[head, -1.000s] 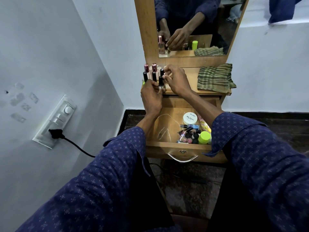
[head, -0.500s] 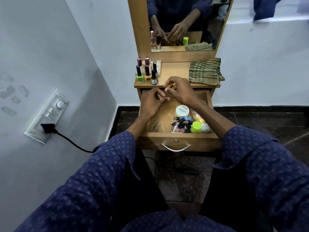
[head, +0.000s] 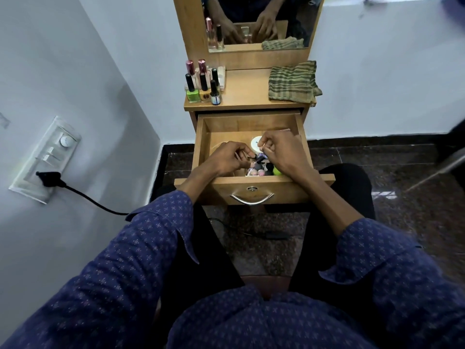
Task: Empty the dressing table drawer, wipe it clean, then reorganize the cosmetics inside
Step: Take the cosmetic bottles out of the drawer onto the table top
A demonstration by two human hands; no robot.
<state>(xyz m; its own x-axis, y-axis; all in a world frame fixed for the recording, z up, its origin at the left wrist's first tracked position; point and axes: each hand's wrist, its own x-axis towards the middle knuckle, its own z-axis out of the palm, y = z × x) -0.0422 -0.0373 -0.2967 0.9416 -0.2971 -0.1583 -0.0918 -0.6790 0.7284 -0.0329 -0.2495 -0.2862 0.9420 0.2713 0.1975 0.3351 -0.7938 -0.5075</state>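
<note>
The wooden drawer (head: 274,190) of the dressing table is pulled out. Both hands are inside it, over a pile of small cosmetics (head: 259,170) at the front right. My left hand (head: 226,161) has curled fingers, and its fingertips close on a small dark-capped bottle (head: 257,157). My right hand (head: 285,156) curls over a white round jar (head: 255,142), and what it holds is hidden. A lime-green lid (head: 276,170) peeks out under the right wrist. Several nail polish and perfume bottles (head: 202,84) stand on the left of the tabletop (head: 246,91).
A folded green striped cloth (head: 292,81) lies on the right of the tabletop. The mirror (head: 256,21) rises behind it. A switch panel (head: 45,157) with a black plug and cable (head: 88,199) is on the left wall. A dark stone floor lies to the right.
Both hands left the bottles on the tabletop and moved down into the drawer, onto the pile of cosmetics. The view tilted downward.
</note>
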